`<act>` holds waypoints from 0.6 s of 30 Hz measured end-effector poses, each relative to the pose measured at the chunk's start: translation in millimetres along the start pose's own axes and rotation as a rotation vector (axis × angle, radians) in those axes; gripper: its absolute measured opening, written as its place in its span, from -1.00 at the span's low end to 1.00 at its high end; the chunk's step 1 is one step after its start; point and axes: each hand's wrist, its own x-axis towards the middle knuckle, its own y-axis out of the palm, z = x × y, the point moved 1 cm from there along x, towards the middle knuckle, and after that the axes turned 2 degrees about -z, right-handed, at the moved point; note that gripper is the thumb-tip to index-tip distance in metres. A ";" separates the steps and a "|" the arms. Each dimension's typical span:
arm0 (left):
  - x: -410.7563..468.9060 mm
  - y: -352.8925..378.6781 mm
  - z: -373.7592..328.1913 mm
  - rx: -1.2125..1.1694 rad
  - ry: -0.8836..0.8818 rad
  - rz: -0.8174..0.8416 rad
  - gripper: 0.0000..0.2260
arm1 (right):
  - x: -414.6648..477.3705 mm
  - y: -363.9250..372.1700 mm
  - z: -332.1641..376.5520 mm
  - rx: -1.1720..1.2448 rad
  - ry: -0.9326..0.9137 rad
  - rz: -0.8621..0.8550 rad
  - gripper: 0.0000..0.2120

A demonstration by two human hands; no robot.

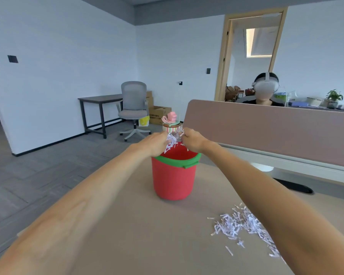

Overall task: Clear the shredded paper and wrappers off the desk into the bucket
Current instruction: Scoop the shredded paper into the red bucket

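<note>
A red bucket (173, 179) with a green rim stands on the tan desk (147, 235). Above its mouth, my left hand (157, 142) and my right hand (193, 140) together clutch a clump of white shredded paper (173, 140), strips dangling toward the opening. A loose pile of shredded paper (238, 225) lies on the desk to the right of the bucket, partly hidden under my right forearm. No wrappers are visible.
A pink-lidded bottle (171, 121) stands behind the bucket. A brown divider panel (276, 132) runs along the desk's far right, with a person in a headset behind it. A black oval (294, 186) lies near the divider. A grey office chair (134, 108) stands on the floor.
</note>
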 end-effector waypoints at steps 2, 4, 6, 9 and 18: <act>4.9 2.3 5.4 0.021 -0.014 0.007 -0.77 | 7.2 4.4 -2.2 -0.021 0.009 0.019 -0.88; 9.9 2.6 7.8 0.038 -0.018 0.002 -0.77 | 11.6 4.9 -5.9 -0.031 0.024 0.031 -0.88; 15.6 2.5 9.3 0.043 -0.004 -0.006 -0.77 | 12.3 1.4 -8.0 -0.058 0.017 0.042 -0.83; 21.8 3.4 10.6 0.017 0.018 0.000 -0.78 | 11.3 -4.0 -11.8 -0.068 -0.016 0.069 -0.78; 16.5 3.3 8.4 -0.003 0.027 -0.018 -0.71 | -4.7 -8.1 -17.5 -0.166 -0.105 -0.020 -0.71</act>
